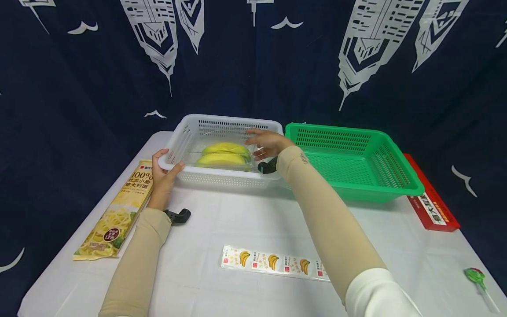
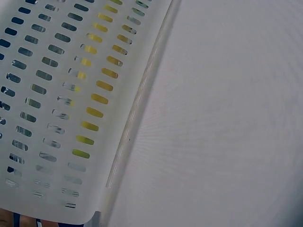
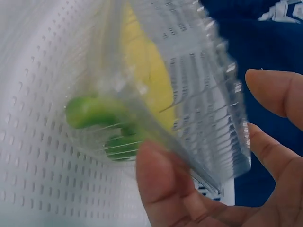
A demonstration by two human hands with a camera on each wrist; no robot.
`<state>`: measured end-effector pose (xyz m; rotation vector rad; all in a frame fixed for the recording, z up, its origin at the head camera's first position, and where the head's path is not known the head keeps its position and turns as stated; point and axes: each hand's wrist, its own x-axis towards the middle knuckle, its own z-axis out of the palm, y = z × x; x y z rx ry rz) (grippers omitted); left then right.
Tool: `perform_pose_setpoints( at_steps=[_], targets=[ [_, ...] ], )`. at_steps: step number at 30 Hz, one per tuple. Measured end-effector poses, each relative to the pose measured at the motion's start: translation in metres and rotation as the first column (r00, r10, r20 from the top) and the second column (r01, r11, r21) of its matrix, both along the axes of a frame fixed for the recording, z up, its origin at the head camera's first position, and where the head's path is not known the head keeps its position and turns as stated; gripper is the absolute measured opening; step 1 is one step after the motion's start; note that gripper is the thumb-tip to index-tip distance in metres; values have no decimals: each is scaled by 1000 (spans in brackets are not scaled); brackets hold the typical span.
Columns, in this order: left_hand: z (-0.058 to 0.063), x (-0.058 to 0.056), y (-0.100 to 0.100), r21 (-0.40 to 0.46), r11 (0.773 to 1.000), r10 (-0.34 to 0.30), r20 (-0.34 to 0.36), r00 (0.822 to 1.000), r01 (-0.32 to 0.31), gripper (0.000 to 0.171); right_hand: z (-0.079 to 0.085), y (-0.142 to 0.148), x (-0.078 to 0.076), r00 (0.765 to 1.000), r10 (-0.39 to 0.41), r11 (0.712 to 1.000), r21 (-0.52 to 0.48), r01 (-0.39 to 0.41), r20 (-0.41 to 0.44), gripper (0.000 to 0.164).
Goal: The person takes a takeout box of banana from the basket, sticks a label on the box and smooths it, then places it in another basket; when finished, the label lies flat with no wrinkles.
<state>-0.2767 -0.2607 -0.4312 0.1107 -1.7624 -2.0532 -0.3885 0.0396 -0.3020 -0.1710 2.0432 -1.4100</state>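
My left hand (image 1: 161, 181) holds the front left corner of a white plastic basket (image 1: 225, 174), thumb at the front rim and fingers at the left side. Inside the basket lies a clear ribbed plastic container (image 3: 229, 123) with yellow bananas (image 1: 224, 158) in it, their tips green. At the container's right end is my right hand (image 1: 270, 142), its fingers spread apart. In the right wrist view, the thumb (image 3: 158, 179) overlaps the container's lower edge and the other fingers stand off beyond its side. Through the slots of the basket wall, the left wrist view shows yellow.
Right of the white basket stands a green basket (image 1: 356, 193), with a red box (image 1: 433, 207) beyond it. A spaghetti packet (image 1: 119, 211) lies at the left. A strip of banana stickers (image 1: 273, 263) lies in front, partly under the right forearm. A green lollipop (image 1: 475, 276) lies far right.
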Motion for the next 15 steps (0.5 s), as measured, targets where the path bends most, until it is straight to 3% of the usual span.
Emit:
perform_pose_setpoints(
  at_steps=[8, 15],
  targets=[
    [0, 0, 0, 0, 1000, -7, 6, 1000, 7, 65, 5, -14, 10, 990, -29, 998, 44, 35, -135, 73],
    [-1, -2, -2, 15, 1000, -8, -21, 1000, 9, 65, 5, -18, 12, 977, -61, 996, 48, 72, -206, 70]
  ],
)
